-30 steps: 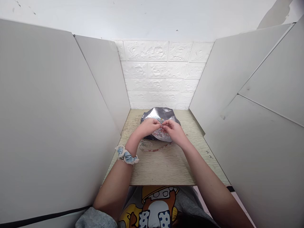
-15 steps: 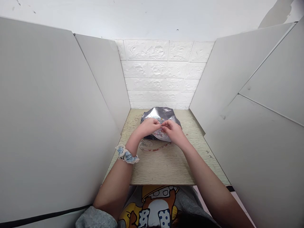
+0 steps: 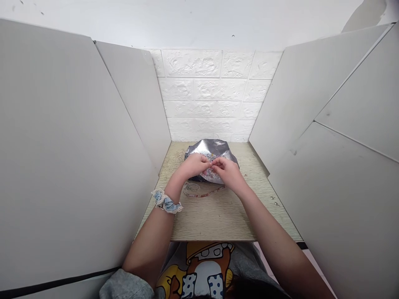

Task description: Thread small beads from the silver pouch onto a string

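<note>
Hands: left hand point(image 3: 196, 165) and right hand point(image 3: 229, 171) close together, fingers of each pinched; on what, cannot tell.
Beads point(image 3: 213, 176): on silver bag point(image 3: 215, 145), beneath both hands.
Strand point(image 3: 204, 195): curved on bench point(image 3: 215, 220), near bag.

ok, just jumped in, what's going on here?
A person's left hand and right hand meet at the fingertips over a silvery bag with small beads spread on it. Whatever is between the fingertips is too small to make out. A reddish beaded strand curves on the table, on the person's side of the bag.
</note>
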Action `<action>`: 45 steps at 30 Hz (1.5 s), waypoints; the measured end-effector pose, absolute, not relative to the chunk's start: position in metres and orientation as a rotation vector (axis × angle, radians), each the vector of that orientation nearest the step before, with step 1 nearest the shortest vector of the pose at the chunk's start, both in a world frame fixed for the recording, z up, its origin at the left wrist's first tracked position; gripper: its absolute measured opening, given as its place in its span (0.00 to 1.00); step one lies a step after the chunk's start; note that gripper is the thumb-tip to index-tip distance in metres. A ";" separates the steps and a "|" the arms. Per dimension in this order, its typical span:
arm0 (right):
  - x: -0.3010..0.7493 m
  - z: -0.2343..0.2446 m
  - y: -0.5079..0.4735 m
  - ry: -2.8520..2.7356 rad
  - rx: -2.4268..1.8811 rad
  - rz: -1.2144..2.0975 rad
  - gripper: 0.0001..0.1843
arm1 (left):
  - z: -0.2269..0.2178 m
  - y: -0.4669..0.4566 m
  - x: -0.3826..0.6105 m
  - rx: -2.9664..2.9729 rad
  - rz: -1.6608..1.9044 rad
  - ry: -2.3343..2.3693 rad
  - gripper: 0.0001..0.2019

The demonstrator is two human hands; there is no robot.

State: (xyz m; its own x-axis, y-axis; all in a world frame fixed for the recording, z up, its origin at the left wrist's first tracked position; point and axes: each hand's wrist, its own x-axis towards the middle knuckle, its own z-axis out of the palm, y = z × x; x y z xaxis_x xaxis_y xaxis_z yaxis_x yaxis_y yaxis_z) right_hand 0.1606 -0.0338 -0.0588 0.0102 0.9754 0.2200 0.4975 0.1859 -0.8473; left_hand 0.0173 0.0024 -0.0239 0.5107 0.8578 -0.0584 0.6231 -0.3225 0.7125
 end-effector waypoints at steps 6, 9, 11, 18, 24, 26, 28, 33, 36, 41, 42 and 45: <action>0.161 -0.059 -0.032 -1.579 -1.370 0.671 0.08 | -0.020 0.000 0.019 1.965 0.433 1.210 0.17; 0.162 -0.058 -0.033 -1.545 -1.331 0.678 0.09 | -0.018 -0.001 0.019 1.912 0.461 1.161 0.17; 0.163 -0.057 -0.034 -1.521 -1.319 0.694 0.10 | -0.016 -0.002 0.018 1.905 0.479 1.135 0.17; 0.164 -0.055 -0.034 -1.462 -1.342 0.720 0.09 | -0.016 -0.002 0.018 1.912 0.505 1.087 0.16; 0.163 -0.055 -0.034 -1.522 -1.431 0.630 0.08 | -0.023 0.003 0.019 1.914 0.461 1.084 0.17; 0.163 -0.054 -0.035 -1.583 -1.417 0.556 0.08 | -0.025 0.004 0.020 1.906 0.466 1.065 0.20; 0.163 -0.054 -0.034 -1.644 -1.392 0.484 0.08 | -0.026 0.005 0.020 1.903 0.465 1.027 0.22; 0.162 -0.055 -0.033 -1.702 -1.394 0.407 0.10 | -0.029 0.007 0.019 1.877 0.461 1.001 0.24; 0.162 -0.056 -0.033 -1.685 -1.422 0.383 0.11 | -0.028 0.006 0.020 1.860 0.475 1.039 0.22; 0.163 -0.056 -0.033 -1.702 -1.440 0.361 0.11 | -0.025 0.004 0.021 1.854 0.495 1.081 0.18; 0.163 -0.056 -0.033 -1.711 -1.440 0.365 0.10 | -0.025 0.004 0.021 1.860 0.504 1.097 0.17; 0.162 -0.056 -0.033 -1.729 -1.409 0.377 0.08 | -0.025 0.003 0.021 1.874 0.519 1.123 0.19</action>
State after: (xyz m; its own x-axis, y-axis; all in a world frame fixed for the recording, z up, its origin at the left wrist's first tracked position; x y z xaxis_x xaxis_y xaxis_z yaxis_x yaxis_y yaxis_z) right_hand 0.1624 -0.0332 -0.0563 -0.0022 0.9078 0.4193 0.6512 0.3196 -0.6883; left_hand 0.0215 0.0033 -0.0249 0.5069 0.8585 -0.0770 0.4978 -0.2186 0.8393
